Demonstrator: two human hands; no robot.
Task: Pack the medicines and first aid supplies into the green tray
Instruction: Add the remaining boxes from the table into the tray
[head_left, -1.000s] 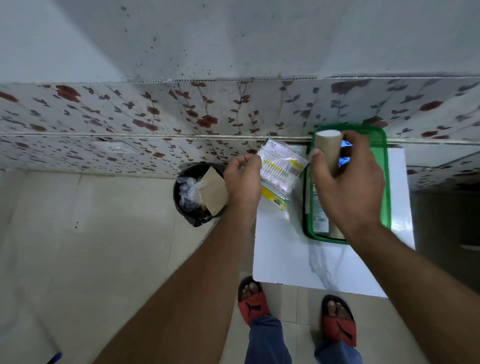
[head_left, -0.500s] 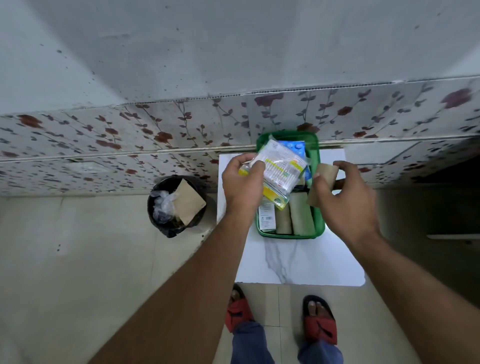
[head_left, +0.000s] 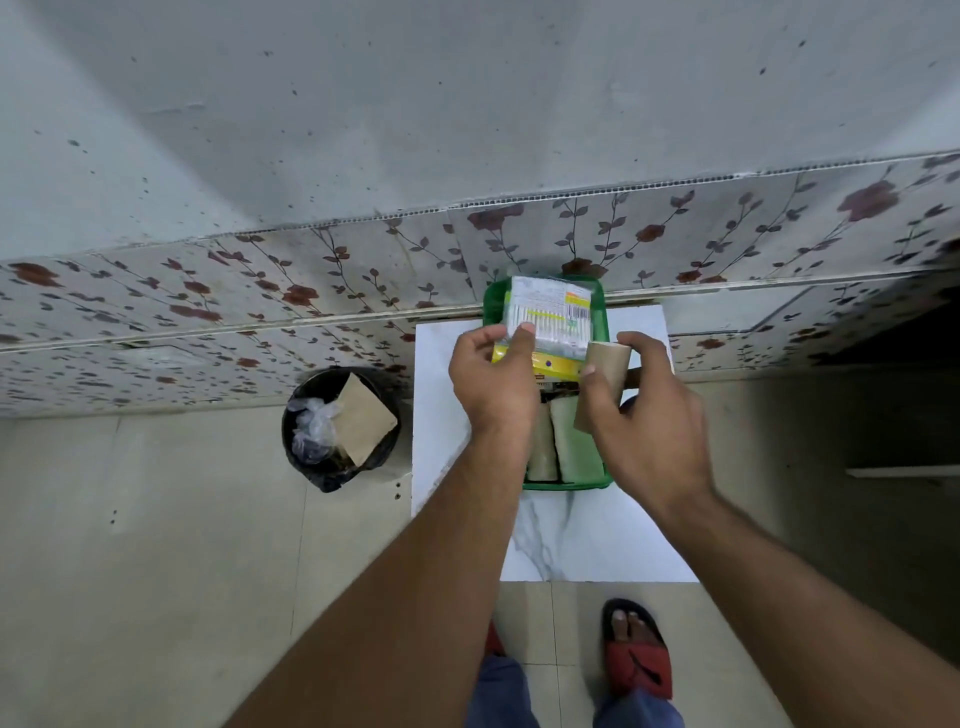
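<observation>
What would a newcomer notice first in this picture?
Two hands are above the green tray at the wall end of the white table: the left hand pinches a clear packet, the right hand holds a brown roll. On the floor to the left stands a black bin with cardboard in it.

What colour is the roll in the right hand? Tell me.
Tan brown roll, gripped by the right hand; head view.

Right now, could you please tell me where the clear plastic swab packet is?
In the head view, the left hand holds the packet above the far end of the green plastic tray, left of the tan roll in the right hand.
</observation>
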